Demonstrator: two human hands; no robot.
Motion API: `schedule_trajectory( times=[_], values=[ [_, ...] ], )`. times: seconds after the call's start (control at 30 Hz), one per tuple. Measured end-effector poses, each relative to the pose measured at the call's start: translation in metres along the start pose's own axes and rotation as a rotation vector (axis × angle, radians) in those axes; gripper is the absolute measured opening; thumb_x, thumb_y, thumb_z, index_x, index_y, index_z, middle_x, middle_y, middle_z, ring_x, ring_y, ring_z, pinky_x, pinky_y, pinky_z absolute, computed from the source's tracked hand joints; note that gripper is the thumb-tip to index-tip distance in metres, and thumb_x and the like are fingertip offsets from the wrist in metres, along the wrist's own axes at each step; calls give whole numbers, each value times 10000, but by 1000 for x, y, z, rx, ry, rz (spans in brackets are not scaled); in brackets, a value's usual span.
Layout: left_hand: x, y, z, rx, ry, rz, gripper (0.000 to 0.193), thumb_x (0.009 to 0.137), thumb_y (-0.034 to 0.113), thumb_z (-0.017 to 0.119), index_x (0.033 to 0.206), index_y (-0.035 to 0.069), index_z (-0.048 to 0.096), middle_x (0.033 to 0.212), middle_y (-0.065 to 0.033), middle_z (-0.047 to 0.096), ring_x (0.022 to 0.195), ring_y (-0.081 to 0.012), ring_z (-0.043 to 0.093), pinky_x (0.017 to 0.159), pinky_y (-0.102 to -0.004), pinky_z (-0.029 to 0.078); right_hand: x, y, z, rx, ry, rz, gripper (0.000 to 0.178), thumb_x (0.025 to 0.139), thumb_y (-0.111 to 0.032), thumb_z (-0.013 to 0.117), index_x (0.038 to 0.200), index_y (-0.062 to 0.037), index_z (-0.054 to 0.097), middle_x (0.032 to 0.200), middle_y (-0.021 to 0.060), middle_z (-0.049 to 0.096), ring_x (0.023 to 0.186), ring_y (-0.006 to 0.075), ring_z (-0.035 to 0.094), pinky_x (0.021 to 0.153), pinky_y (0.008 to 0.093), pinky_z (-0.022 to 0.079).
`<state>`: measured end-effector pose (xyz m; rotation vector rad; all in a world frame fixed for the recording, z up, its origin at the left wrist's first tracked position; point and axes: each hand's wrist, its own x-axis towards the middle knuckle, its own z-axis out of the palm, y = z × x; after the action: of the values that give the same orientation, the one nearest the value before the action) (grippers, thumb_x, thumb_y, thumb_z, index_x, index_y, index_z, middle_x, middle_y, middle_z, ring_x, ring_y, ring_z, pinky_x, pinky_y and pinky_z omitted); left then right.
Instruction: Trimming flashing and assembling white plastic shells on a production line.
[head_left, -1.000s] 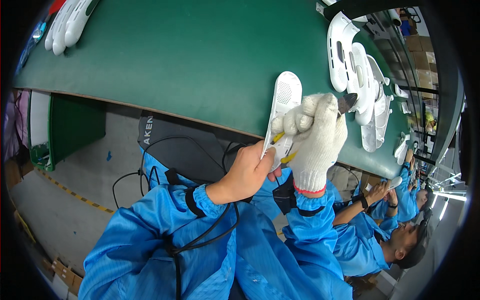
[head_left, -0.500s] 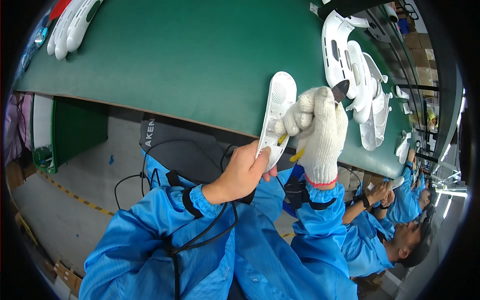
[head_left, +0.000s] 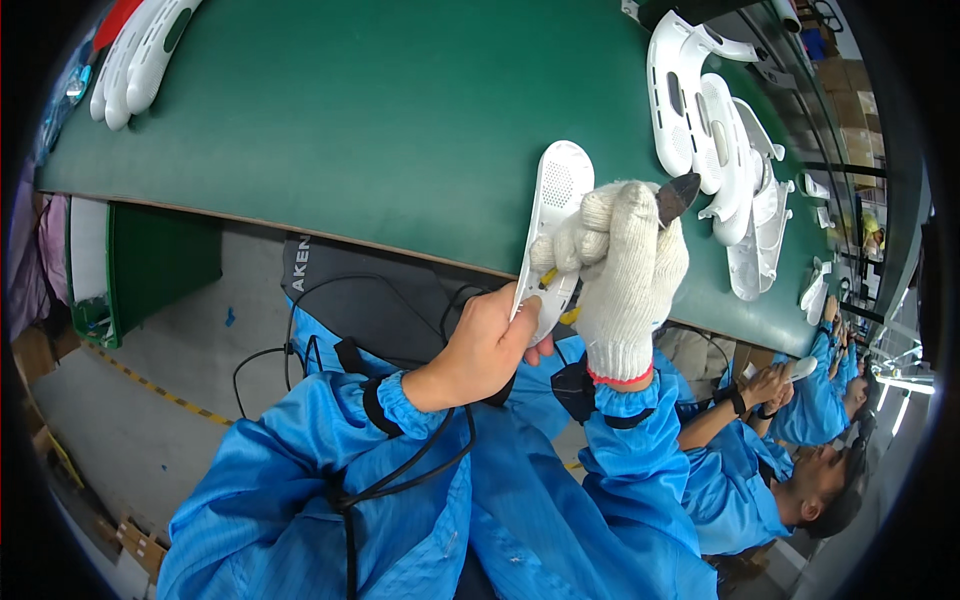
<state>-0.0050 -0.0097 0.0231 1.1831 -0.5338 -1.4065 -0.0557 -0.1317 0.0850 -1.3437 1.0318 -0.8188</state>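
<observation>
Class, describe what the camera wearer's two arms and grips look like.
Both shiny blue fabric sleeves have gathered elastic-looking cuffs and black straps. The left grip is bare; the right grip wears a white knitted glove edged in red.

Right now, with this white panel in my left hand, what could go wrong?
The bare left hand might get nicked if the dark-tipped pliers in the gloved right hand swing round. Their yellow handles, close to the white perforated panel in view, might scratch it.
</observation>
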Motion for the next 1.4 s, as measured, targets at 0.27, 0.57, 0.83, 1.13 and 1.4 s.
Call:
schedule_trajectory(
  times=[0.27,0.57,0.83,1.13,1.4],
  values=[
    [2,-2,-2,14,-12,20,299,1065,150,370,1058,-60,582,795,-106,665,657,-137,624,645,-290,526,5,-6,0,167,-71,78,353,1043,-335,523,840,-50,480,644,23,416,540,181,474,522,392,497],
    [-10,15,-9,14,-54,-39,289,1051,138,388,1161,-69,557,909,-132,683,732,-178,680,706,-317,557,7,-20,-28,282,-212,5,282,1039,-210,506,920,35,579,687,75,571,580,164,582,555,328,518],
    [-10,120,-61,473,168,132,223,970,60,522,1155,-64,537,899,-206,706,804,-234,734,721,-346,571,122,-118,-93,-441,-7,-220,298,973,-265,601,1050,23,612,729,82,629,585,169,609,602,290,491],
    [116,220,-136,1559,287,765,284,805,-22,568,1076,-12,653,969,-191,663,918,-397,617,849,-462,487,309,-124,-130,-1666,17,-173,412,931,-310,615,1278,-88,599,1196,184,676,1105,368,646,914,454,517],
    [270,261,-155,1631,263,1051,232,801,-54,589,1020,3,641,928,-154,620,941,-360,585,884,-456,466,399,-72,-130,-1946,-294,29,367,987,-241,561,1338,-132,570,1241,153,663,1155,339,635,972,446,519]
  ],
)
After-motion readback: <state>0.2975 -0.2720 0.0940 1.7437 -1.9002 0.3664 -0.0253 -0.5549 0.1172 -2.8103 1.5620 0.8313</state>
